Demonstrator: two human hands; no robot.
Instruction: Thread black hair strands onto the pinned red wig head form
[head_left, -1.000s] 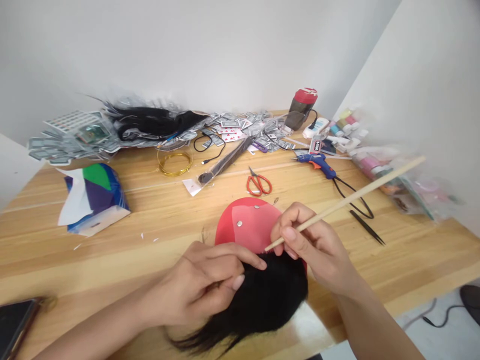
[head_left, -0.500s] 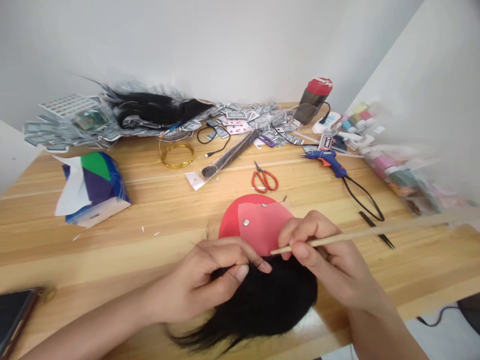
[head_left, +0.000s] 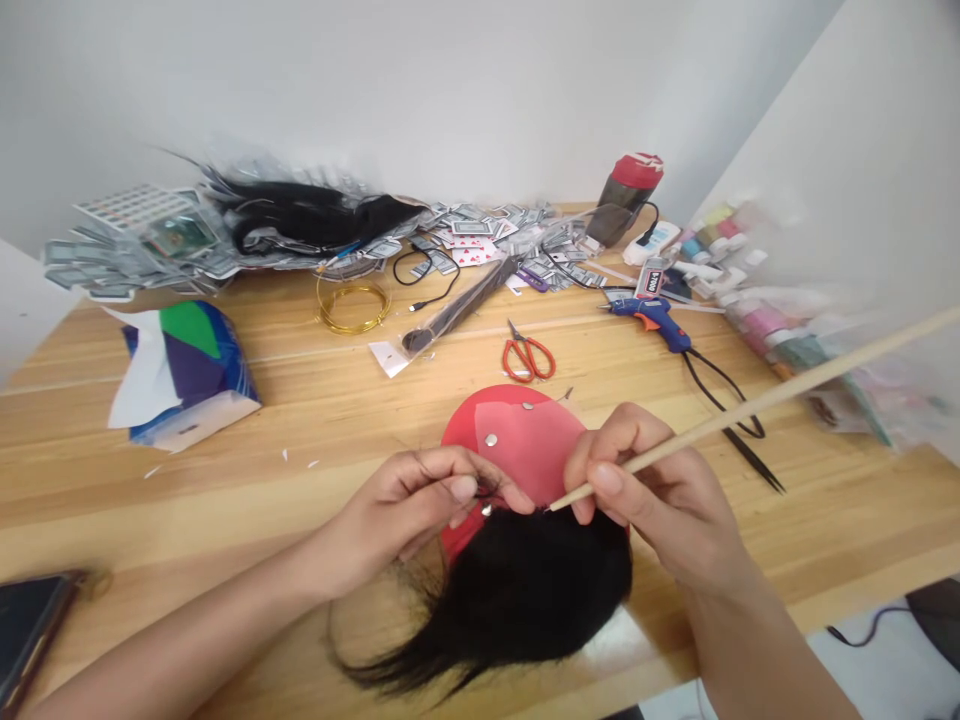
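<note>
My right hand (head_left: 660, 490) pinches a thin wooden stick (head_left: 757, 402) that slants up to the right. Its pointed tip touches the top edge of a bundle of black hair (head_left: 532, 590). That hair lies over the lower part of a round red base (head_left: 461, 425), which carries a lighter pink sheet (head_left: 517, 445) fixed with silver pins (head_left: 491, 440). My left hand (head_left: 427, 495) is closed at the hair's upper left edge, a few dark strands between thumb and forefinger. The forefinger tip rests close to the stick's point.
Beyond the base lie red-handled scissors (head_left: 529, 355). A blue glue gun (head_left: 652, 322) and black tweezers (head_left: 754, 460) are to the right. A tissue pack (head_left: 187, 375), gold wire coil (head_left: 352, 308) and phone (head_left: 34, 635) sit left. Scattered cards (head_left: 472, 240) and a dark bottle (head_left: 619, 215) stand behind.
My left hand has lifted up and slightly left off the hair, exposing a pin and more red base. The stick's far end has swung upward; its tip stays near the hair edge.
</note>
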